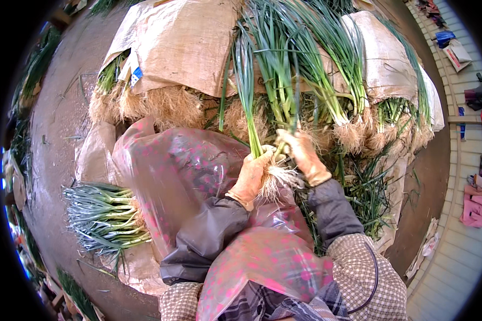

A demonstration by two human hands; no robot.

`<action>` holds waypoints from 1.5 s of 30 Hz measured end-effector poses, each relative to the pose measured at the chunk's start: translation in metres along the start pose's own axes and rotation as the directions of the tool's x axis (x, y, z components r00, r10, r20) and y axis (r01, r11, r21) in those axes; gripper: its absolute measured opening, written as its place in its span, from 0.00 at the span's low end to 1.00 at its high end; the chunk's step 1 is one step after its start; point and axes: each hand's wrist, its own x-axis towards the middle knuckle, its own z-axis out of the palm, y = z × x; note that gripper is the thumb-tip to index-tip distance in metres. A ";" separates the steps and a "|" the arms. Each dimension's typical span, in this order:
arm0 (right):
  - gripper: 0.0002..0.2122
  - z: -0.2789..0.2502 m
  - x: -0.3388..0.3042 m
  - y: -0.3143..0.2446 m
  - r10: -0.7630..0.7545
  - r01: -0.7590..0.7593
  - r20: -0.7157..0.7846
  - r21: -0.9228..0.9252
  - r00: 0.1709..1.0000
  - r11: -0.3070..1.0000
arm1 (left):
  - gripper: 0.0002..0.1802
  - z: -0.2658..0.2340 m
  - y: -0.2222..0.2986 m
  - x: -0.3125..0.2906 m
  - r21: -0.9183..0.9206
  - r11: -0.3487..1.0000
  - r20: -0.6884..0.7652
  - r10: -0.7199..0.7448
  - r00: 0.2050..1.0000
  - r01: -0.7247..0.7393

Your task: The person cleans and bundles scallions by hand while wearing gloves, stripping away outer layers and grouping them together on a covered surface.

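Observation:
My left hand, in an orange-tan glove, is wrapped round the lower stalks of a small bunch of green onions. Their long leaves point away from me, and the pale roots hang out below the fist. Right beside it, my right hand, gloved the same way, is closed near the stalk bases. A blurred dark green leaf runs up from its fingers, which seem to pinch it. Just beyond the hands lie more loose green onions, roots toward me.
Tan woven sacking covers stacked onions with bushy roots. A bundle of green onions lies at my left. Pink-spotted plastic covers my lap. Leaf scraps are piled right of my knees. Clothing lies along the right side.

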 end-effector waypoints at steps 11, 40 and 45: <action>0.18 -0.199 -0.186 0.302 0.426 -0.021 -0.703 0.505 0.570 0.863 | 0.11 -0.008 -0.005 0.012 -0.131 0.987 -0.119 0.077 0.990 -0.093; 0.07 0.031 -0.006 0.032 -0.918 0.731 0.261 -0.681 0.299 0.044 | 0.06 -0.028 -0.013 0.021 -0.037 0.968 -0.097 0.242 0.965 -0.246; 0.05 -0.001 -0.054 0.019 -0.817 0.731 0.439 -0.681 0.374 -0.031 | 0.06 -0.011 -0.022 0.014 0.043 0.971 -0.092 0.239 0.967 -0.236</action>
